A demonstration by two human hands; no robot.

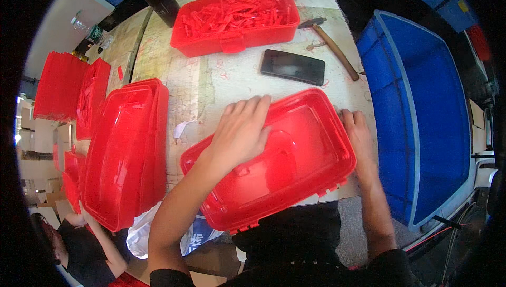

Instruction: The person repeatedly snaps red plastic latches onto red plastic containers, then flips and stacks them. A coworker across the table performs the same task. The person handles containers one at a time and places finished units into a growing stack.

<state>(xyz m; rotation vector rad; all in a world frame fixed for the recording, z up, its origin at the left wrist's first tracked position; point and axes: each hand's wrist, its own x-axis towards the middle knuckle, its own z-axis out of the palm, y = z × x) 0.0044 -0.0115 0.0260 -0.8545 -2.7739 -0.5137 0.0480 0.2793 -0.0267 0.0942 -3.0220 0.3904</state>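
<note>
Tub point(290, 152), red and open side up, is lying between our hands, across the near edge of the table point(226, 84), and that placing is what the coming move seems to be turning on. Its long axis is running aslant, from our near left to our far right, and its hinge lugs point(245, 228) are pointing back toward us and a little rightward. Our left hand point(242, 129) is lying nearer its middle: half closed, it is reaching across the left part, fingers bending over the far rim and thumb resting inside, so we are judging that it is holding that wall. Our right hand point(358, 134) is curling beside the right short end, fingers partly bent; we are not managing to tell whether it is gripping or only steadying. Farther out, a phone point(293, 67) is lying beyond the far rim, a hammer point(337, 52) to its right, a box point(266, 38) of red scraps is sitting behind the phone, a second tub point(118, 155) is resting at left, and a blue crate point(385, 118) is standing past our right hand.
</note>
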